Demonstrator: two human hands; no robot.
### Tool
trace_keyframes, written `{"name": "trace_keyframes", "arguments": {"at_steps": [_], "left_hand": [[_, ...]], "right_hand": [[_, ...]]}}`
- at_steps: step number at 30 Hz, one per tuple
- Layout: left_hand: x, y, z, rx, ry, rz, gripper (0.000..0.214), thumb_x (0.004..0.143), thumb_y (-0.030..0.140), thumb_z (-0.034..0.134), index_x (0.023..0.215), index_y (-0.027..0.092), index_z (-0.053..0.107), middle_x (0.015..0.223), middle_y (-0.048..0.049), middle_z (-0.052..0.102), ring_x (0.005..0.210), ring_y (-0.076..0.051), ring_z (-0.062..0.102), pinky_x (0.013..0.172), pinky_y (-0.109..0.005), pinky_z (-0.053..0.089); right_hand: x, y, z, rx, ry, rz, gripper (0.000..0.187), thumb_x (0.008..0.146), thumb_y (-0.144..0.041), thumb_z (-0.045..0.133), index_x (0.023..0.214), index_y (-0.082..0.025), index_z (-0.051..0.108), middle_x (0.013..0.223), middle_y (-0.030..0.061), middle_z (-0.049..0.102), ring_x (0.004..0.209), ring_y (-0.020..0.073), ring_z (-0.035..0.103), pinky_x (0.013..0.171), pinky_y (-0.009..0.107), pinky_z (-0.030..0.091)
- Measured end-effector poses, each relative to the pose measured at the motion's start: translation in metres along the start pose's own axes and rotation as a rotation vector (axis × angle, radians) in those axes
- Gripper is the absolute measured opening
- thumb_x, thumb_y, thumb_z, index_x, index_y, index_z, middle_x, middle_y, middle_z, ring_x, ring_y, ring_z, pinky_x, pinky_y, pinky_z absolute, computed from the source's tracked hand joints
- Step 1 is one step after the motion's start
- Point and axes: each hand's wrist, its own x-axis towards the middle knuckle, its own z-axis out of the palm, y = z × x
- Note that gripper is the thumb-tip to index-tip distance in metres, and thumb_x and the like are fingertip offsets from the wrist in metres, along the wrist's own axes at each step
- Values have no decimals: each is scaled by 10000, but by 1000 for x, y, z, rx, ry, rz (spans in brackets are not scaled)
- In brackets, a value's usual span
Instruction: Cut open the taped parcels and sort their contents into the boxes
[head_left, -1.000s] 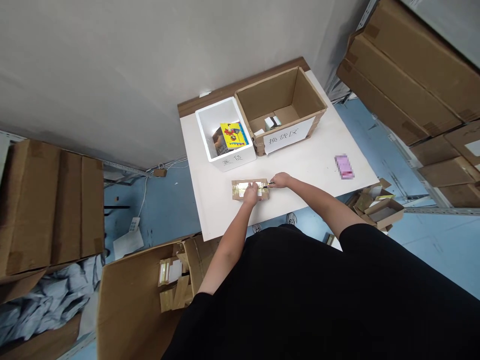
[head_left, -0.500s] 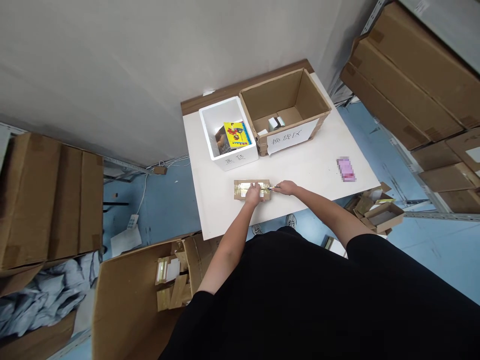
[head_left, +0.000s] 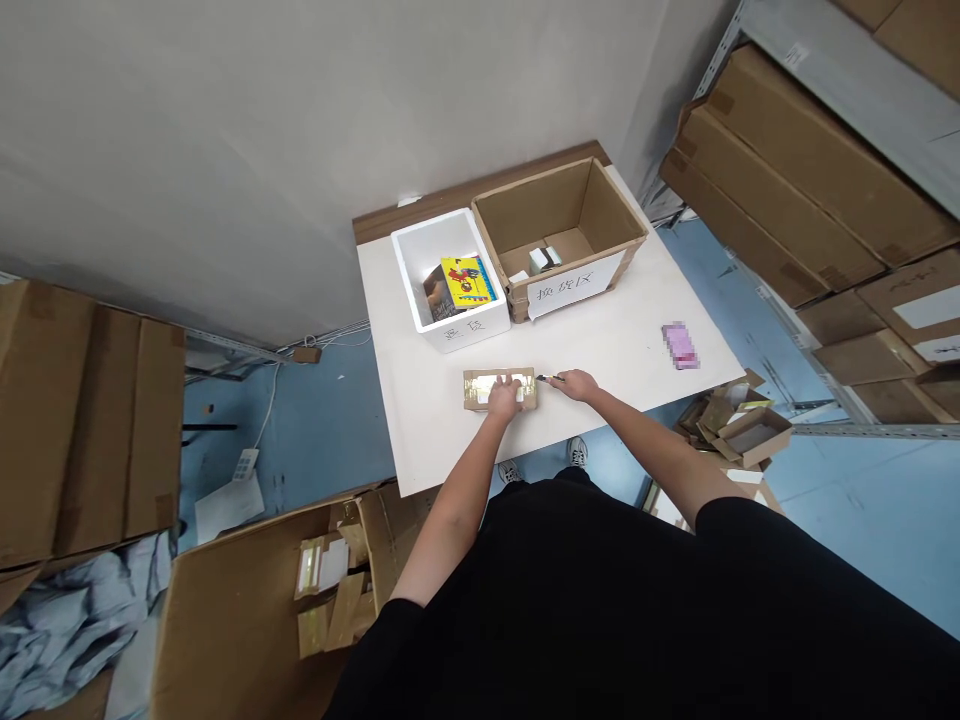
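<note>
A small cardboard box [head_left: 477,390], with shiny tape and a white label on top, lies on the white table [head_left: 427,430]. My left hand [head_left: 505,395] rests on the box's top, fingers spread over the label and pressing it down. To the right, my right hand [head_left: 577,385] is closed around a thin dark box cutter [head_left: 552,378]. Its tip points left at the box's right end, a small gap apart.
Behind the box stand a white foam box [head_left: 465,335] holding a yellow picture package and a large open carton [head_left: 630,240] with small white boxes inside. A pixelated pink item [head_left: 680,345] lies at right. A big carton [head_left: 240,610] of parcels stands lower left.
The box cutter's tip has come off the box's right end, a little to the right. My left hand's fingers have spread on the box. The whole view has shifted slightly.
</note>
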Motion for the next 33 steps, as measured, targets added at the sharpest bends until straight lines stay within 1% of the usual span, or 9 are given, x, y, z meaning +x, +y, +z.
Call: {"name": "trace_keyframes", "arguments": {"at_steps": [4, 7, 10, 13, 18, 21, 26, 30, 33], "left_hand": [[-3, -5, 1, -1, 22, 35, 656, 799, 243, 899, 1393, 276, 622, 1734, -115, 365, 1620, -379, 280, 1266, -487, 365], [-6, -7, 2, -34, 39, 45, 693, 800, 258, 907, 1421, 290, 600, 1734, -103, 373, 1630, -357, 267, 1273, -488, 364], [-9, -8, 3, -59, 48, 32, 818, 798, 269, 916, 1509, 294, 511, 1726, -112, 388, 1638, -331, 258, 1278, -474, 356], [-10, -9, 3, -67, 47, 32, 909, 820, 274, 897, 1590, 312, 414, 1742, -106, 360, 1646, -322, 239, 1289, -465, 337], [-12, -11, 6, -68, 61, 45, 795, 837, 286, 892, 1521, 286, 487, 1743, -118, 356, 1643, -334, 242, 1297, -465, 325], [-14, -10, 8, -74, 67, 28, 721, 837, 282, 890, 1460, 278, 529, 1742, -124, 354, 1644, -339, 239, 1281, -478, 354], [-15, -7, 8, -63, 75, 15, 655, 842, 280, 878, 1414, 288, 559, 1744, -96, 355, 1645, -341, 231, 1270, -483, 368], [-15, -7, 7, -77, 94, 15, 632, 833, 286, 890, 1385, 267, 584, 1722, -123, 386, 1631, -357, 262, 1255, -472, 377], [-15, -8, 9, -83, 102, 20, 633, 835, 289, 889, 1389, 259, 584, 1711, -133, 401, 1633, -352, 258, 1256, -471, 370]], "right_hand": [[-6, 2, 11, 35, -22, 12, 697, 1078, -726, 279, 1107, -229, 766, 1136, 128, 787, 1048, 284, 715, 715, 300, 463], [-7, -2, 20, 110, 3, 24, 643, 1088, -700, 304, 1034, -220, 729, 1103, 122, 786, 1031, 267, 721, 704, 285, 458], [-9, -9, 32, 317, 12, 77, 532, 1107, -642, 336, 1007, -223, 649, 987, 94, 778, 861, 222, 744, 689, 267, 480], [-14, -20, 49, 618, -24, 140, 429, 1132, -580, 298, 1010, -246, 537, 804, 21, 726, 615, 163, 691, 616, 247, 506], [-19, -35, 75, 887, -49, 156, 328, 1143, -506, 290, 966, -264, 423, 714, -24, 652, 536, 135, 642, 565, 222, 539], [-18, -38, 79, 925, -49, 147, 328, 1143, -512, 295, 968, -266, 423, 719, -23, 645, 529, 134, 631, 557, 219, 543], [-20, -31, 71, 878, -95, 155, 344, 1134, -532, 345, 936, -262, 423, 656, -36, 602, 481, 135, 596, 518, 220, 516], [-26, -27, 66, 842, -119, 153, 332, 1130, -523, 379, 932, -260, 427, 624, -50, 586, 460, 130, 585, 510, 216, 503], [-32, -27, 71, 852, -119, 153, 329, 1127, -529, 403, 938, -261, 433, 600, -63, 567, 442, 126, 573, 492, 211, 481]]}}
